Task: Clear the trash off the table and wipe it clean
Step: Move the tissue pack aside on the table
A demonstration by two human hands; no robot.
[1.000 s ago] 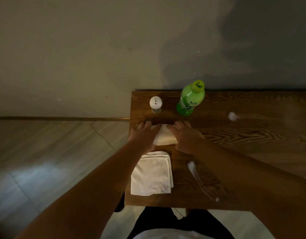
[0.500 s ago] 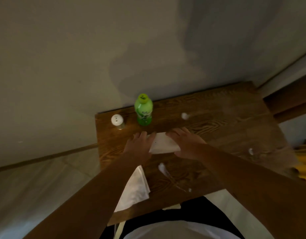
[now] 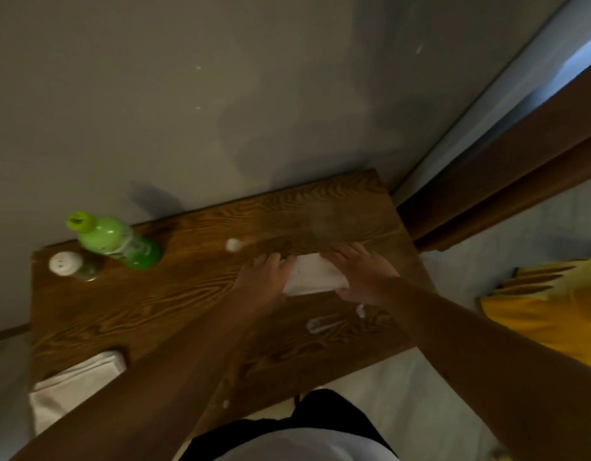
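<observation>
Looking down from my head camera, I have both palms flat on a folded white cloth (image 3: 312, 274) that lies on the wooden table (image 3: 147, 304) toward its far right part. My left hand (image 3: 265, 277) presses on the cloth's left end with the fingers laid close together, and my right hand (image 3: 362, 276) covers its right end, fingers a little spread and flat on the fabric; neither hand pinches anything. A small white crumpled scrap (image 3: 233, 245) sits on the wood just beyond my left hand, near the wall. Pale smears (image 3: 322, 324) and a small white bit (image 3: 360, 311) mark the surface just on my side of the cloth. At the far left corner a green bottle (image 3: 116, 242) stands beside a white-capped shaker (image 3: 66, 264). A second folded white cloth (image 3: 72, 387) lies at the near left edge, partly hidden by my left forearm.
</observation>
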